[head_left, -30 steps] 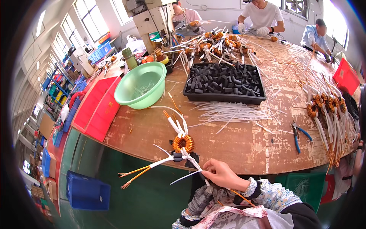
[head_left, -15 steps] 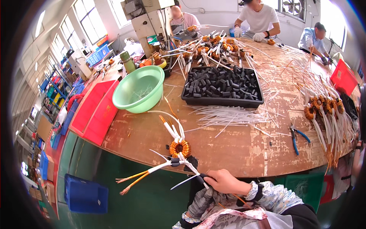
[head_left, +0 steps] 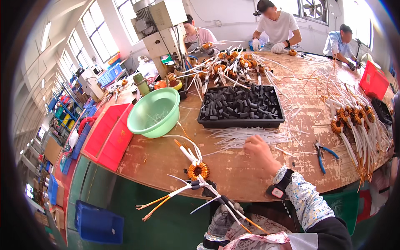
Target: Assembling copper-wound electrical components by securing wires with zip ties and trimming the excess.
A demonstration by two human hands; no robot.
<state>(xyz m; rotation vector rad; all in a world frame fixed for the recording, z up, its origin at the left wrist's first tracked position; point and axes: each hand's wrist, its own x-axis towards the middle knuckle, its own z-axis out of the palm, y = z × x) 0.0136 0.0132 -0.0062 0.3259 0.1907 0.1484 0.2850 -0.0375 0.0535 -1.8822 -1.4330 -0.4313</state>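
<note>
A copper-wound ring coil (head_left: 198, 171) lies at the table's near edge, its white-sleeved leads spreading out and ending in bare orange wire. Two black sleeves (head_left: 195, 184) sit round leads below the ring. My left hand (head_left: 223, 221), in a grey glove, is closed round the leads that point toward me, beside another black sleeve (head_left: 223, 199). My bare right hand (head_left: 261, 153) is over the table at the near side of a pile of thin white tubes (head_left: 237, 137). Its fingers are loosely bent and apart, with nothing visible in them.
Behind the tubes stands a black tray (head_left: 241, 123) of short black sleeves. Left are a green basin (head_left: 146, 129) and a red bin (head_left: 109, 137). Blue-handled cutters (head_left: 321, 160) and bundled coils (head_left: 354, 118) lie right. Several people work across the table, near a heap of coils (head_left: 233, 62).
My right hand has let go of the coil's leads and moved up and forward to the white tubes. My left hand still holds the leads. The view has shifted slightly.
</note>
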